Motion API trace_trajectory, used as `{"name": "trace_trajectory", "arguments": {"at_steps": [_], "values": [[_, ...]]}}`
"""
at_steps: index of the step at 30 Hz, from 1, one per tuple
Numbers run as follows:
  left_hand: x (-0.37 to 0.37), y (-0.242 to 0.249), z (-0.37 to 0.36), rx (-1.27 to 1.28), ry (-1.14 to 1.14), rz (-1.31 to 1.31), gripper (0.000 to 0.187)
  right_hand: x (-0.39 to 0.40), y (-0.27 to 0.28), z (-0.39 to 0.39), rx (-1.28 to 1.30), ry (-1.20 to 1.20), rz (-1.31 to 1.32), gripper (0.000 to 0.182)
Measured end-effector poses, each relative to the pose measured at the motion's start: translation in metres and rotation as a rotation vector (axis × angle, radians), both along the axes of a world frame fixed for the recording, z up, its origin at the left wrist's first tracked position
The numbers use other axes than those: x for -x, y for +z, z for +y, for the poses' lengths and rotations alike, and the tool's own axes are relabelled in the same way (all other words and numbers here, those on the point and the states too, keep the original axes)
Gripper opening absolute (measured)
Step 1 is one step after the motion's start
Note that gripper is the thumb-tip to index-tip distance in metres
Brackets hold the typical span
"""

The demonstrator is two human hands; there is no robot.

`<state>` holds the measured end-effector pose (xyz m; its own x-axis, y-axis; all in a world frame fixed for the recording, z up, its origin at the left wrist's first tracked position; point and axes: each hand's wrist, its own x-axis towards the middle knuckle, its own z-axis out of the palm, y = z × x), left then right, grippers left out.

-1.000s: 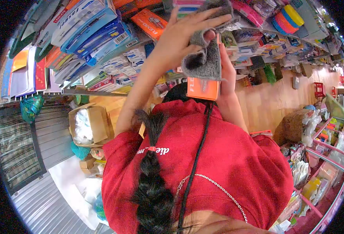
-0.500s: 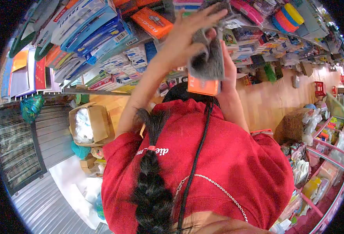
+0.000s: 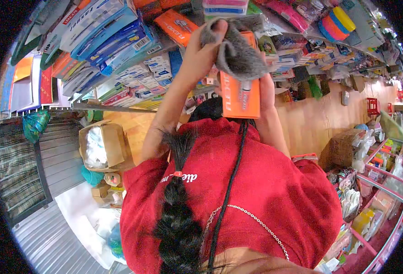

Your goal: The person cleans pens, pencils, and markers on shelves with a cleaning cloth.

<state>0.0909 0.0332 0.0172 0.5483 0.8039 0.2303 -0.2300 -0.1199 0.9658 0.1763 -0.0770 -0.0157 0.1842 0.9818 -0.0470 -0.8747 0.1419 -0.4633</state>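
Note:
My left hand [image 3: 198, 55] is closed on a bunched grey cloth [image 3: 243, 59], with the thumb pressed into its upper left fold. The cloth lies across the upper part of an orange box [image 3: 240, 101] with "FLEXIO" lettering. My right hand [image 3: 267, 91] supports that box from its right side; some of its fingers are hidden behind the box and the cloth. Close by on the left, a similar orange box [image 3: 176, 25] rests on the shelf among other packages.
Blue and white boxes [image 3: 105, 36] are stacked on the shelf at upper left. An open cardboard carton [image 3: 117, 145] with white contents stands on the wooden floor [image 3: 312, 119]. At right is a pink-edged display case [image 3: 384, 182] full of goods. A red crate [image 3: 373, 106] sits farther back.
My left hand has gone from blurred, spread fingers over the cloth to gripping it at the left. The cloth is now bunched higher, and more of the orange box's face shows.

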Motion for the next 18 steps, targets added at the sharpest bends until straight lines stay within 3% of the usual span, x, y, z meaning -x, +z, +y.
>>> {"name": "trace_trajectory", "arguments": {"at_steps": [2, 4, 8, 14, 18], "values": [[0.004, -0.007, 0.002, -0.014, 0.172, -0.015, 0.041, -0.007, -0.005, -0.001, -0.247, 0.247, 0.276, 0.061], [0.008, -0.015, 0.002, 0.096, 0.244, -0.143, 0.041, -0.009, -0.029, 0.01, -0.411, 0.364, 0.325, 0.061], [0.012, -0.017, -0.007, 0.221, 0.325, -0.32, 0.043, -0.009, -0.028, 0.005, -0.176, 0.212, 0.36, 0.048], [0.022, -0.014, -0.018, 0.201, 0.34, -0.348, 0.044, 0.003, -0.028, 0.009, -0.063, -0.117, 0.115, 0.033], [0.03, -0.016, -0.024, 0.212, 0.406, -0.332, 0.045, -0.009, -0.029, 0.008, 0.174, -0.177, 0.008, 0.033]]}}
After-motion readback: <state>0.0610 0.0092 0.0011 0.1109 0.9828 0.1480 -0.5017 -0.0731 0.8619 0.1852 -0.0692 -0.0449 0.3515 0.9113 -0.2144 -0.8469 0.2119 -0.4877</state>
